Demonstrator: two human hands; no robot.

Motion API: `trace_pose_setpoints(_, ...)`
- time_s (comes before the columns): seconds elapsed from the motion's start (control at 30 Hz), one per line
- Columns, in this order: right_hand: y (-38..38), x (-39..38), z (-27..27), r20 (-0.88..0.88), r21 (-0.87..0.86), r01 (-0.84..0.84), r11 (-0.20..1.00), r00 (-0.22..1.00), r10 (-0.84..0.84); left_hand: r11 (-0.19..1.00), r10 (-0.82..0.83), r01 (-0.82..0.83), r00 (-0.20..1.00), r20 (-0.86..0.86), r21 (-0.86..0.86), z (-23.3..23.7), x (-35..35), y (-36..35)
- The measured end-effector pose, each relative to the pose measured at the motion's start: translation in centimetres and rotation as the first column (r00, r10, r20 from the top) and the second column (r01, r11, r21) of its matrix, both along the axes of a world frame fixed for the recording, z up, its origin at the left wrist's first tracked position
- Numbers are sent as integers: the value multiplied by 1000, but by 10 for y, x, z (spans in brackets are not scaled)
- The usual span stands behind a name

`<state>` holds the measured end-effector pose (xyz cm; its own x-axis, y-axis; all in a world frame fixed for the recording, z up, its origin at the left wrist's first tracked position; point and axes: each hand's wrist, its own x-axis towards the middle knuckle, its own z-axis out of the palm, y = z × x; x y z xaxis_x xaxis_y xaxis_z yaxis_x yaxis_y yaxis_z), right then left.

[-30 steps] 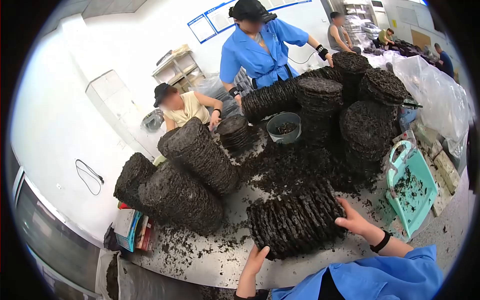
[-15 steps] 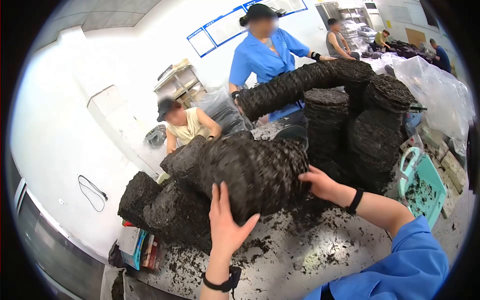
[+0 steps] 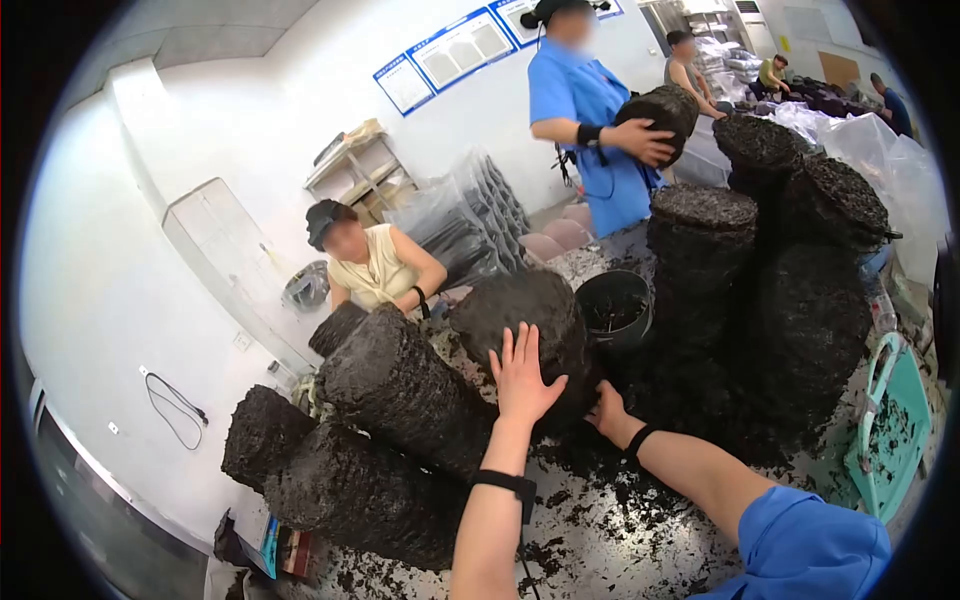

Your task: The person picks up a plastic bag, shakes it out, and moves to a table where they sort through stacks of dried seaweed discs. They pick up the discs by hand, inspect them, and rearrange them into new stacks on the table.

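A thick, dark, round stack of what looks like dried seaweed sheets [image 3: 520, 300] lies tilted in front of me, its flat round face turned toward the upper left. My left hand [image 3: 527, 375] is open and rests flat against its near side, fingers spread. Low on the right of the same stack, my right hand [image 3: 612, 415] grips its lower edge with the fingers partly hidden. Left of my hands, a similar stack [image 3: 400, 390] leans, with another stack [image 3: 360, 495] lying in front of it. A dark bucket [image 3: 615, 305] stands just beyond my right hand.
Tall upright stacks [image 3: 700, 270] crowd the right side. Dark flakes litter the white table [image 3: 600, 540]. A teal scoop [image 3: 890, 430] sits at the right edge. Across the table, a person in blue [image 3: 590, 130] carries a stack; a seated person [image 3: 380, 265] works at the left.
The stack between my hands has turned, its flat face now up and away, and both hands have shifted along it. The person in blue has moved right, with a shorter stack visible in their hands.
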<state>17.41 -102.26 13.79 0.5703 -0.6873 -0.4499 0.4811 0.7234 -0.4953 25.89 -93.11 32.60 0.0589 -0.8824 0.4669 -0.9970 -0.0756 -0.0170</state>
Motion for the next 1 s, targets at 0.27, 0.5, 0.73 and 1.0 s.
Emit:
trace_pose_setpoints(0.27, 31, -12, 18, -285, -177, 100, 979, 947, -148, 998, -33, 37, 997, 74, -60, 22, 6, -18)
trace_pose_setpoints(0.5, 98, -55, 53, -248, -290, -230, 929, 956, 159, 960, -147, 165, 985, 95, -226, 66, -19, 95)
trace_pose_setpoints(0.73, 179, -32, 65, -259, -327, -509, 796, 859, 443, 716, 637, -566, 769, 50, -408, 139, 98, 272)
trace_pose_setpoints(1.0, 246, 56, 96, -272, -443, -524, 727, 852, 447, 707, 704, -706, 708, -54, -38, 94, 95, 337)
